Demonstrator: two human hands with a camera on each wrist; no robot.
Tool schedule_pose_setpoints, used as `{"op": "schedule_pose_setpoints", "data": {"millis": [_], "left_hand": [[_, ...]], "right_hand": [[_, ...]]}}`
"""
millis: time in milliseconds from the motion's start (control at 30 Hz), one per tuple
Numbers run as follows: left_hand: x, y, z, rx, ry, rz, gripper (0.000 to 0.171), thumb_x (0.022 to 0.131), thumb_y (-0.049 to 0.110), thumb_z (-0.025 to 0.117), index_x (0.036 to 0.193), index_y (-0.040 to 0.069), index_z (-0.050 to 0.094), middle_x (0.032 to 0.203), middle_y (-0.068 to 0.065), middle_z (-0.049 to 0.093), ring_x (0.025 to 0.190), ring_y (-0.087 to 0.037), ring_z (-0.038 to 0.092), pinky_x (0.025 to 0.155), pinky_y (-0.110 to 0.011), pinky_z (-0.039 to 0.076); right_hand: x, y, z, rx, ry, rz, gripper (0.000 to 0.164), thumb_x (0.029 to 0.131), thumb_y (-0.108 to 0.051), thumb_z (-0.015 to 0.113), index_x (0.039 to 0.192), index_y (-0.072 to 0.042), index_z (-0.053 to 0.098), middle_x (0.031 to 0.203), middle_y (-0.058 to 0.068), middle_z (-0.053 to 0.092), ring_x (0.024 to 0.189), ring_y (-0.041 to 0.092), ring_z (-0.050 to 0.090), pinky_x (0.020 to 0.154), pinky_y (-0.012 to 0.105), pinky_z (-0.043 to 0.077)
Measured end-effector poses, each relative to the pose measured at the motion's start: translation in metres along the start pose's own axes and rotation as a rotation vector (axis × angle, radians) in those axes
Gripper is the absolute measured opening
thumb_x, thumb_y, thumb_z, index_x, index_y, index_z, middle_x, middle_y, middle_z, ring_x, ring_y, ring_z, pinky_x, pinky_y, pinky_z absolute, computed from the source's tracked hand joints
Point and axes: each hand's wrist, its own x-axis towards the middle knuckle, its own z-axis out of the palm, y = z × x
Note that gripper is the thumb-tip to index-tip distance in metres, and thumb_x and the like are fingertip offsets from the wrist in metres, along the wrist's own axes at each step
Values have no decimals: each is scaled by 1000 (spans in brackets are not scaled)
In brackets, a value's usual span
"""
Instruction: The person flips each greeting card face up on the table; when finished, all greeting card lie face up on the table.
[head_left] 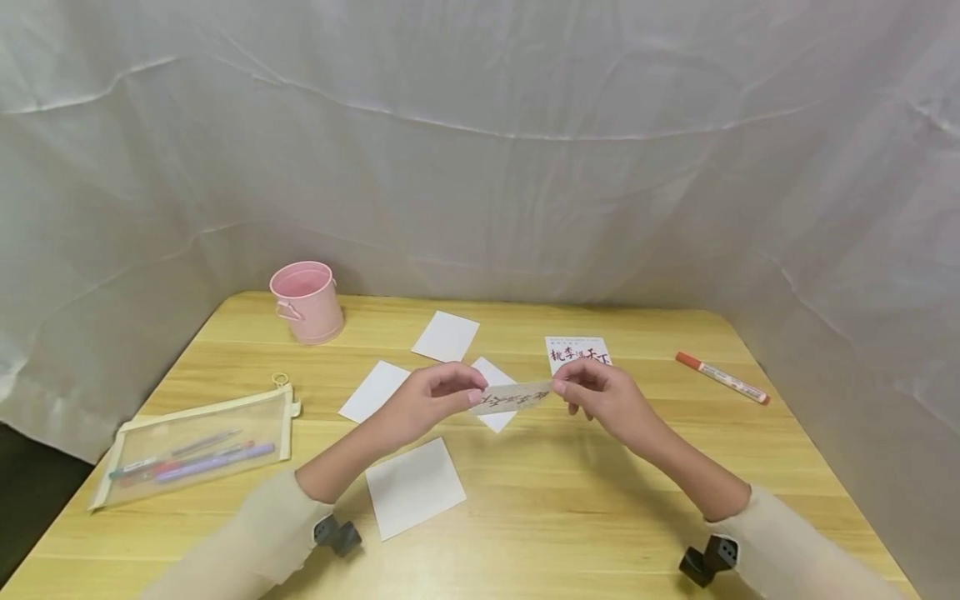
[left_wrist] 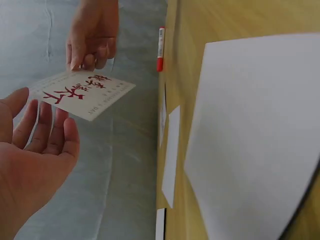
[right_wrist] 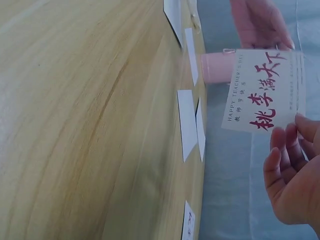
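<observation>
Held up over the middle of the table is a greeting card point(head_left: 513, 398) with red Chinese brush lettering. My left hand point(head_left: 420, 406) pinches one end of it between thumb and fingers, and my right hand point(head_left: 609, 406) pinches the opposite end. In the right wrist view the printed face of the card point(right_wrist: 262, 92) shows, with "HAPPY TEACHER'S DAY" along one side. The left wrist view shows the same card point(left_wrist: 82, 95) tilted, the remaining left fingers loosely bent under it. Another card point(head_left: 576, 350) with the same lettering lies behind my right hand.
Several blank white cards point(head_left: 416, 487) lie around the middle and left of the table. A pink bucket point(head_left: 309, 308) stands at the back left, a zip pouch point(head_left: 202, 450) of pens in front of it. At the right lies a red-capped marker point(head_left: 723, 379). Pale curtains point(head_left: 487, 183) hang behind.
</observation>
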Motion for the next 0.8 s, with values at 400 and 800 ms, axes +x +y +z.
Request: {"op": "schedule_pose_setpoints", "data": {"millis": [400, 800], "left_hand": [[9, -6, -2, 46, 96, -23, 17, 94, 18, 71, 110, 10, 69, 107, -4, 71, 101, -16, 67, 87, -31, 56], [42, 2, 10, 165, -81, -19, 17, 95, 18, 67, 110, 13, 73, 107, -2, 70, 93, -17, 63, 79, -31, 53]], "right_hand": [[3, 0, 2, -80, 38, -48, 21, 95, -32, 71, 110, -17, 69, 83, 5, 57, 72, 20, 52, 60, 27, 46], [16, -23, 20, -225, 26, -332, 20, 94, -11, 71, 113, -10, 72, 99, 1, 73, 87, 14, 66, 75, 30, 57]]}}
